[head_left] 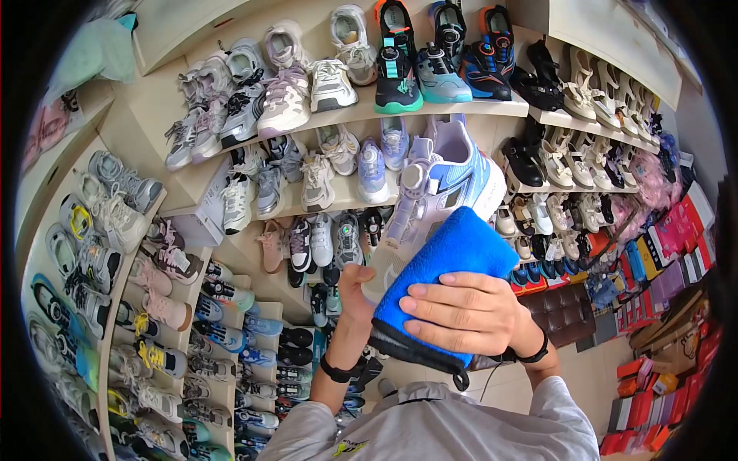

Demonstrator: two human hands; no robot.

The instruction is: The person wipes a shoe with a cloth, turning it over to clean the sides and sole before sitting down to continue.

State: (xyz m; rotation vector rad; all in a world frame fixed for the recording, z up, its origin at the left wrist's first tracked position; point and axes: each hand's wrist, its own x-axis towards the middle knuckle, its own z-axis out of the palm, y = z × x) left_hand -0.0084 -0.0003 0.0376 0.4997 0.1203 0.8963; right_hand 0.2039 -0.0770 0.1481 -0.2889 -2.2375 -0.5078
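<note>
Much of the white and lavender-blue shoe (453, 180) is hidden: the blue cloth (450, 257) covers its lower side, and the part near the left hand (357, 292) is hard to make out. Of that hand, I can see the thumb at the shoe's lower end; its other fingers are behind the shoe, so I can't tell how far they're open, though the hand seems to be supporting it. The right hand (461, 311) has its fingers side by side, slightly bent over the cloth, gripping it against the shoe; its thumb is out of sight. The shoe is held up above the grey shirt (446, 426), in front of the shelves (477, 107) of footwear, its dial (415, 178) uncovered. Red boxes (680, 227) at the far right are partly lost in the dark rim.
</note>
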